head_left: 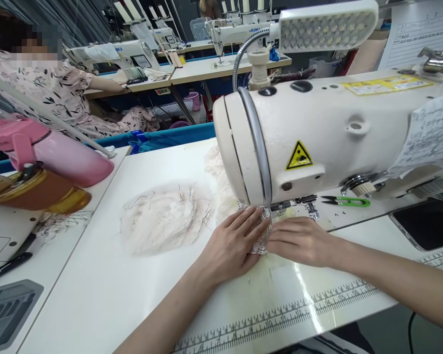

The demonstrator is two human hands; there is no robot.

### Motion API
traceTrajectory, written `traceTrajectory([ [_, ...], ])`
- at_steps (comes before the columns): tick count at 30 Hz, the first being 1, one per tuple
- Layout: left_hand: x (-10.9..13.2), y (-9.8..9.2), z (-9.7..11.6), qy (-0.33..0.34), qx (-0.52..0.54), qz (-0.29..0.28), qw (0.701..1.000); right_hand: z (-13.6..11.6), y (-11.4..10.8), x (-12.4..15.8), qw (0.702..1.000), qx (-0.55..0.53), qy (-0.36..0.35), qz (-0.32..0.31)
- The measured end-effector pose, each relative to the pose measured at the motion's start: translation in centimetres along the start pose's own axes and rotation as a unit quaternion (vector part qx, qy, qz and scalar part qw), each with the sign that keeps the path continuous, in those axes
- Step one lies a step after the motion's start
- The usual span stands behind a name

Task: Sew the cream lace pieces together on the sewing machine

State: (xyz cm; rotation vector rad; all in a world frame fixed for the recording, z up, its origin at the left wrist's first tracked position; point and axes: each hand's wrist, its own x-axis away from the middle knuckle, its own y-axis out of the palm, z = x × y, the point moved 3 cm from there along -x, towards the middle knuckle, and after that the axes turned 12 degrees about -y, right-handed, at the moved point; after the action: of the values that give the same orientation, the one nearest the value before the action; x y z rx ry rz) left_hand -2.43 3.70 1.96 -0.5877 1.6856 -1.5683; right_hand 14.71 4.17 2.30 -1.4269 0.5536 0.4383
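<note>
One flask [72, 158] lies capped; left hand [231, 248], right hand [300, 241] press lace [261, 247].

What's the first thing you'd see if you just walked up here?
The big white sewing machine fills the right side, with a yellow warning sticker on its front. Right below it, the left hand and right hand press a lace piece flat under its head. A pale lace pile lies on the table to their left.
</note>
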Motion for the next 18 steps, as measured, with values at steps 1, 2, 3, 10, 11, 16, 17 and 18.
traceTrajectory([
  [1, -0.01, -0.04, 0.03, -0.001, -0.002, -0.001, 1.000, -0.02, -0.01, 0.01, 1.000, 0.001, 0.000, 0.000],
  [2, -0.02, -0.08, 0.06, -0.001, -0.003, -0.001, 1.000, -0.03, 0.01, 0.04, 1.000, 0.001, 0.000, -0.001],
  [3, -0.02, -0.11, 0.09, -0.002, -0.005, -0.001, 1.000, -0.04, 0.04, 0.09, 1.000, 0.000, 0.001, -0.003],
  [10, -0.03, -0.09, 0.31, -0.013, -0.007, -0.001, 1.000, 0.13, 0.27, 0.64, 1.000, -0.001, 0.006, -0.008],
  [11, -0.05, -0.07, 0.33, -0.016, -0.008, 0.000, 1.000, 0.16, 0.32, 0.69, 1.000, -0.001, 0.008, -0.010],
  [16, -0.16, 0.04, 0.37, -0.029, -0.013, -0.001, 0.999, 0.19, 0.51, 0.80, 1.000, 0.004, 0.017, -0.018],
  [17, -0.18, 0.09, 0.38, -0.033, -0.014, -0.003, 0.999, 0.20, 0.52, 0.82, 1.000, 0.006, 0.018, -0.017],
  [18, -0.20, 0.14, 0.38, -0.037, -0.015, -0.004, 0.999, 0.21, 0.52, 0.86, 1.000, 0.009, 0.021, -0.017],
])
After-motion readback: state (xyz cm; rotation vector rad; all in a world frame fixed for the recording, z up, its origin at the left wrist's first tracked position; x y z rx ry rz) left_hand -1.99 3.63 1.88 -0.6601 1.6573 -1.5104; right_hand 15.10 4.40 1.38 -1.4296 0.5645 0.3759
